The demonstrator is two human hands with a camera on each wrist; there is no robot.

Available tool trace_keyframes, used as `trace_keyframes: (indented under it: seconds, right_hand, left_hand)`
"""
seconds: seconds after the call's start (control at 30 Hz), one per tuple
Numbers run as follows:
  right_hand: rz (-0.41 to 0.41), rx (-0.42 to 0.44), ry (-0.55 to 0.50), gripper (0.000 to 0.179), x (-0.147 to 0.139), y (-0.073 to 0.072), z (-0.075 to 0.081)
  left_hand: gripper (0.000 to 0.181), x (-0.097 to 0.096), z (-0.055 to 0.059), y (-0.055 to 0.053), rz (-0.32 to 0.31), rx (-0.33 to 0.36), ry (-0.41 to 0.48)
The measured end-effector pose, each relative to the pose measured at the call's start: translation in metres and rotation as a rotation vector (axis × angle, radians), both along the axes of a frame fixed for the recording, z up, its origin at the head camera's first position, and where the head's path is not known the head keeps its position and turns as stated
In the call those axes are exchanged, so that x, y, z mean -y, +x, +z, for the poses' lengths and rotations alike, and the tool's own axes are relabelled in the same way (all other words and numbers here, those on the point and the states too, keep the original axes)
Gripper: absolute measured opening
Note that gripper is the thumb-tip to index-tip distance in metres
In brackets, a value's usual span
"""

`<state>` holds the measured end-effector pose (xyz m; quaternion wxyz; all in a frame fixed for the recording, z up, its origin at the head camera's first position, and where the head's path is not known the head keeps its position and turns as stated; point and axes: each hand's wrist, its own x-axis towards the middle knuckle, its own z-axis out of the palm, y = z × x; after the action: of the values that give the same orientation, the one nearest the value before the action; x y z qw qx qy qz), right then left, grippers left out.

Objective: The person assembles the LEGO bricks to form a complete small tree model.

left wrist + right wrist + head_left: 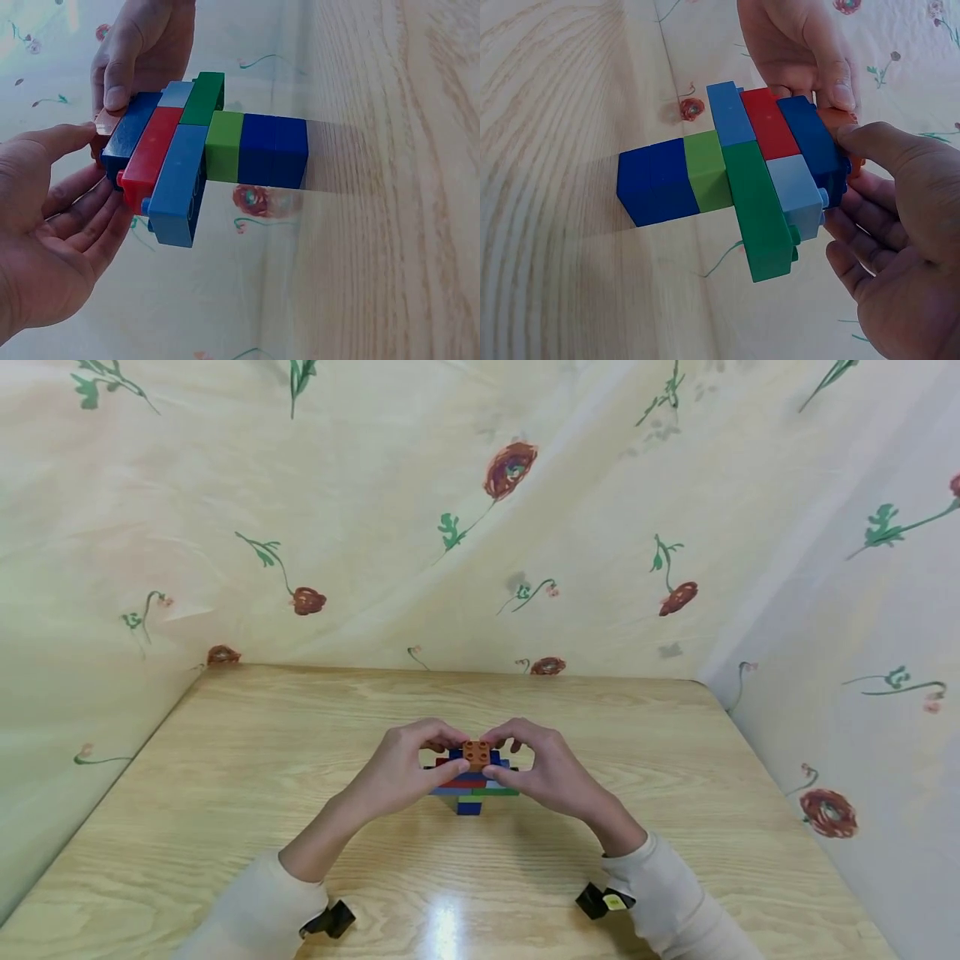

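Note:
An orange toy brick with studs on top sits at the top of a stack of coloured bricks standing on the table. My left hand pinches it from the left, my right hand from the right, thumbs on the near side and fingers behind. Below it lie a dark blue brick, then a red brick beside a pale blue brick. Under these are a medium blue brick and a green brick. A lime green brick and dark blue bricks form the narrow column.
The wood-grain table carries the stack near its middle. Behind and at the sides hangs a cream cloth with printed red flowers. Black wrist devices sit at both sleeve cuffs, close above the table.

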<state>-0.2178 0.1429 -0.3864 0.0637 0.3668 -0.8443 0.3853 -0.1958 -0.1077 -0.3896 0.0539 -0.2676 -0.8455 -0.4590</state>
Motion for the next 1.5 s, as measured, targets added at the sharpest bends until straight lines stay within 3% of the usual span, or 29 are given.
trace_keyframes:
  seconds: [0.17, 0.53, 0.73, 0.9, 1.0, 1.23, 1.5]
  right_hand:
    - [-0.035, 0.056, -0.042, 0.036, -0.002, -0.001, -0.007]
    - [-0.107, 0.015, -0.146, 0.04, 0.001, -0.007, -0.022]
    - [-0.073, 0.031, -0.161, 0.04, -0.002, -0.014, -0.025]
    - [-0.061, 0.063, -0.159, 0.043, -0.001, -0.022, -0.03]
    - [-0.069, 0.097, -0.171, 0.044, 0.0, -0.029, -0.034]
    - [-0.075, 0.233, -0.231, 0.041, 0.003, -0.045, -0.045]
    - [-0.118, 0.415, -0.203, 0.039, 0.006, -0.058, -0.055]
  left_hand:
    - [0.03, -0.003, -0.004, -0.003, 0.014, -0.013, 0.007]
    - [0.039, -0.007, -0.011, -0.009, 0.079, -0.012, 0.023]
    - [0.041, -0.005, -0.015, -0.012, 0.086, -0.056, 0.006]
    - [0.044, -0.004, -0.018, -0.021, 0.088, -0.054, -0.013]
    - [0.042, -0.003, -0.02, -0.029, 0.089, -0.01, 0.005]
    - [0.039, -0.002, -0.027, -0.05, 0.11, 0.192, 0.082]
    - [0.037, -0.001, -0.039, -0.066, 0.121, 0.368, 0.07]
